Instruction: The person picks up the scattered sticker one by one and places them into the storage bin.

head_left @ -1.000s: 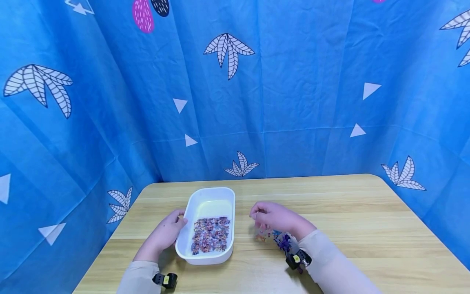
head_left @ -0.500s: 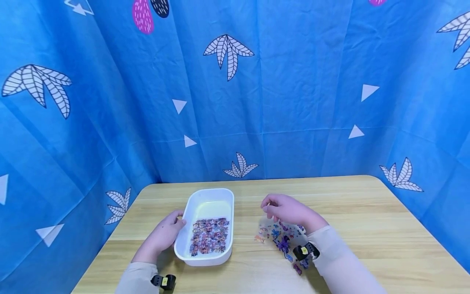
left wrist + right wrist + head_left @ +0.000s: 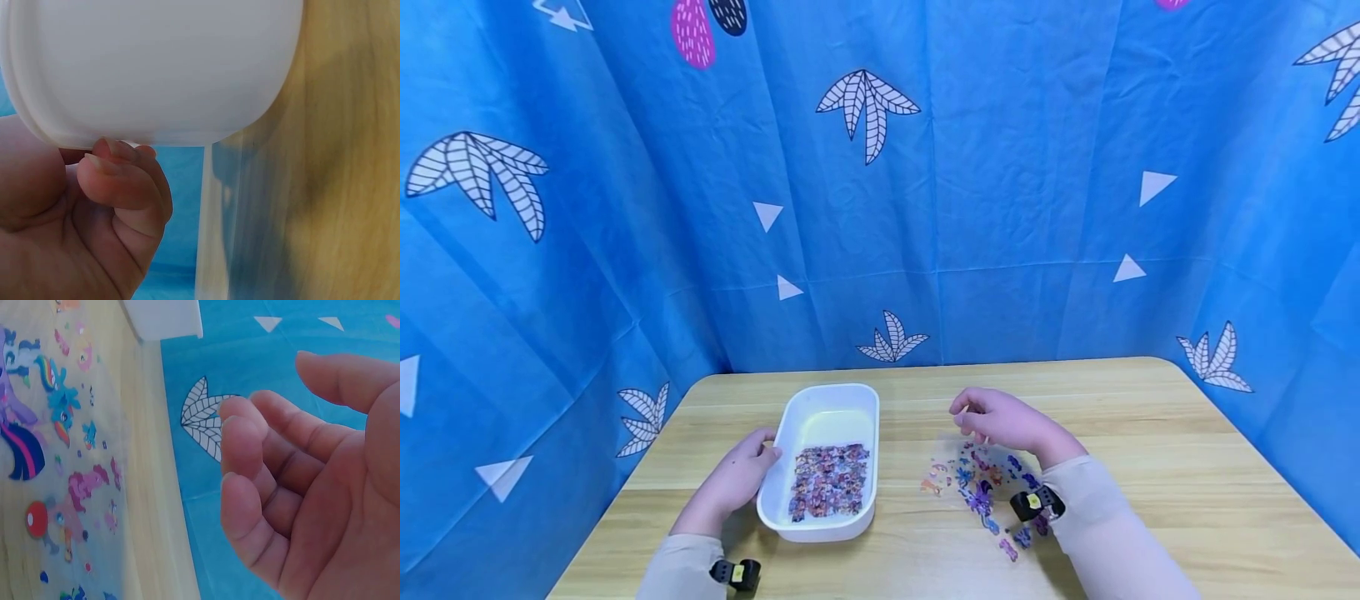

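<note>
My left hand grips the left side of a white plastic tub, thumb at its rim. Up close in the left wrist view, curled fingertips touch the edge of the tub. Small multicoloured pieces lie packed together in the near half of the tub. My right hand is raised over a clear sticker sheet printed with colourful cartoon ponies. Its fingers are loosely bent and hold nothing; the right wrist view has the thumb apart from them. Part of the sheet is hidden under the right forearm.
Both things stand on a light wooden table. A blue curtain with leaf and triangle prints hangs behind it and along the sides. Each wrist wears a small black camera, the right one overlapping the sheet in the head view.
My right hand has moved right and slightly back, uncovering more of the sticker sheet. The left hand and the tub have stayed in place.
</note>
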Demonstrator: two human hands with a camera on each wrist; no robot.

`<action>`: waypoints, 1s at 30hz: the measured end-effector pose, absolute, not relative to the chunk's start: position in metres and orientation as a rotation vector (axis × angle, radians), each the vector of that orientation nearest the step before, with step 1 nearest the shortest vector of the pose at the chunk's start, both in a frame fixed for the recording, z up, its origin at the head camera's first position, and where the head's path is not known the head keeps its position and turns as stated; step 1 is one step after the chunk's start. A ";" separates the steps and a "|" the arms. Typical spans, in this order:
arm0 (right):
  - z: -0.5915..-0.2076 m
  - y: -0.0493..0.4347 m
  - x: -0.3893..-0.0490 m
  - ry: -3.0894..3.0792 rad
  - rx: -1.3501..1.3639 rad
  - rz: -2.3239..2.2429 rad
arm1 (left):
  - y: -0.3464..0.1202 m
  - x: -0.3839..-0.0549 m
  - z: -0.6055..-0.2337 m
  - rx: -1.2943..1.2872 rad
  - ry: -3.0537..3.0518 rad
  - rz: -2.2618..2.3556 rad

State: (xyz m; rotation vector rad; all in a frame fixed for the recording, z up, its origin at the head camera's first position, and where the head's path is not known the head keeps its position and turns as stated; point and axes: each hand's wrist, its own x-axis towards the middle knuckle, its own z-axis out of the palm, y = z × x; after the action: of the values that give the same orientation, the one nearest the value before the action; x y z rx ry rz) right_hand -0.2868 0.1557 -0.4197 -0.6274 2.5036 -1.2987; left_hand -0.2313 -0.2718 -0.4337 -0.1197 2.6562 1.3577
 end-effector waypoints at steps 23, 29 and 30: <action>-0.432 0.150 -0.285 2.692 -0.544 -0.918 | -0.273 -0.231 -0.435 -0.110 2.659 1.350; -0.440 0.145 -0.281 2.733 -0.495 -0.820 | -0.273 -0.231 -0.435 -0.115 2.655 1.361; -0.440 0.145 -0.280 2.739 -0.471 -0.798 | -0.273 -0.231 -0.436 -0.112 2.655 1.363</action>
State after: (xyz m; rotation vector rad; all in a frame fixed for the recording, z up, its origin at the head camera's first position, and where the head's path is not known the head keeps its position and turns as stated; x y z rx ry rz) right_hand -0.2804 0.1446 -0.4404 -0.4711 2.7387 -0.7979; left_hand -0.2310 -0.2725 -0.4355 -0.1121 2.6547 1.3625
